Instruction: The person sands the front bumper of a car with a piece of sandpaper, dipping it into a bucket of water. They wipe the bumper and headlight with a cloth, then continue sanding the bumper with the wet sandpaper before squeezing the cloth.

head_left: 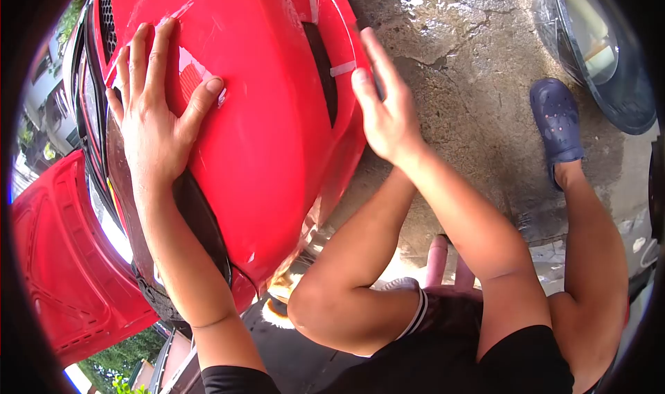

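Observation:
A glossy red car bumper (pixel 270 117) fills the upper middle of the head view. My left hand (pixel 152 110) lies on it near the black grille mesh, palm down with fingers and thumb spread. At the bumper's right edge is my right hand (pixel 391 110), fingers stretched out and thumb apart, the thumb tip at or very near the edge. Nothing shows in its grasp, though some fingers are partly hidden. Between the hands, a narrow dark slot (pixel 322 72) runs through the red surface, with a pale strip of tape (pixel 343 68) beside it.
A raised red hood (pixel 76 255) is at the left. Dark trim (pixel 201 214) borders the bumper. Rough, partly wet concrete (pixel 464 117) lies to the right, with a dark basin (pixel 627 103) holding pale items. My foot wears a blue clog (pixel 556 117); my bent knee (pixel 318 311) is close to the bumper.

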### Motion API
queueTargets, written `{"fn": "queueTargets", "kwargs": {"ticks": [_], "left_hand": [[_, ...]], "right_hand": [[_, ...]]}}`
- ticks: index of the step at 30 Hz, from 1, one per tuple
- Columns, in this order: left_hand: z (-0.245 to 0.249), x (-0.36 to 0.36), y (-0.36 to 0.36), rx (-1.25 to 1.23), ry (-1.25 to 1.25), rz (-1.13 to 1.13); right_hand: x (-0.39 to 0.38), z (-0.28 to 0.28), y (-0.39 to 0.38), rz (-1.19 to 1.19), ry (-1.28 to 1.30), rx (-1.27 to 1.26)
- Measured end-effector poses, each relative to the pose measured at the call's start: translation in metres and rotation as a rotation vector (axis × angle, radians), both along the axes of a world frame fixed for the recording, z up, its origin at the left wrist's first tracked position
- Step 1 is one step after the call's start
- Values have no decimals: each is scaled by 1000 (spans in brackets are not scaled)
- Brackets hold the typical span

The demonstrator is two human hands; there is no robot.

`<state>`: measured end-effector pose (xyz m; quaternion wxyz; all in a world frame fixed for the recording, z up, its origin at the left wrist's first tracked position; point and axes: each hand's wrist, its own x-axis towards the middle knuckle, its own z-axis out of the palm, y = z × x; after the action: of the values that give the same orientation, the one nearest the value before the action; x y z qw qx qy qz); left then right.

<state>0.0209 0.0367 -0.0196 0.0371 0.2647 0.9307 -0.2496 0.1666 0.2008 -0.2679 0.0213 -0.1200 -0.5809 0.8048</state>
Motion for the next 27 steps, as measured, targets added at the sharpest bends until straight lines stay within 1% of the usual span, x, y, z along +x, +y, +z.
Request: {"fn": "queueTargets", "kwargs": {"ticks": [2, 4, 5, 6, 9, 11, 12, 13, 14, 16, 17, 19, 20, 21, 22, 24, 25, 26, 27], "left_hand": [[0, 0, 2, 8, -6, 10], [0, 0, 0, 6, -5, 2], [1, 0, -1, 6, -3, -2], [2, 1, -1, -7, 1, -2], [0, 1, 2, -17, 24, -26], [0, 0, 3, -25, 24, -18], [1, 0, 3, -32, 16, -10], [0, 1, 2, -31, 23, -33], [1, 1, 4, -23, 13, -35], [-1, 1, 3, -17, 35, -25], [-1, 2, 3, -8, 34, -7], [-3, -4, 7, 0, 31, 2], [1, 2, 7, -11, -2, 27], [1, 1, 4, -40, 12, 0], [2, 0, 5, -37, -5, -4], [3, 2, 6, -13, -3, 38], [1, 1, 3, -8, 6, 46], [0, 1, 2, -39, 13, 59], [-2, -2, 4, -27, 18, 49]], "right_hand": [[22, 10, -19, 40, 232, 260], [67, 49, -32, 237, 246, 258], [101, 61, -47, 254, 268, 240], [112, 73, -53, 271, 289, 222], [111, 66, -62, 229, 330, 308], [49, 63, -40, 217, 301, 356], [35, 68, -35, 221, 275, 380], [43, 79, -40, 187, 253, 307], [68, 88, -50, 190, 297, 263], [118, 95, -69, 258, 430, 370], [111, 88, -65, 257, 474, 489], [50, 80, -46, 174, 283, 317], [31, 79, -41, 154, 162, 212], [32, 80, -43, 178, 176, 212], [61, 96, -50, 209, 196, 190], [108, 104, -69, 212, 366, 228], [122, 105, -74, 255, 379, 338], [106, 98, -70, 226, 400, 407], [70, 93, -60, 159, 332, 331]]}}
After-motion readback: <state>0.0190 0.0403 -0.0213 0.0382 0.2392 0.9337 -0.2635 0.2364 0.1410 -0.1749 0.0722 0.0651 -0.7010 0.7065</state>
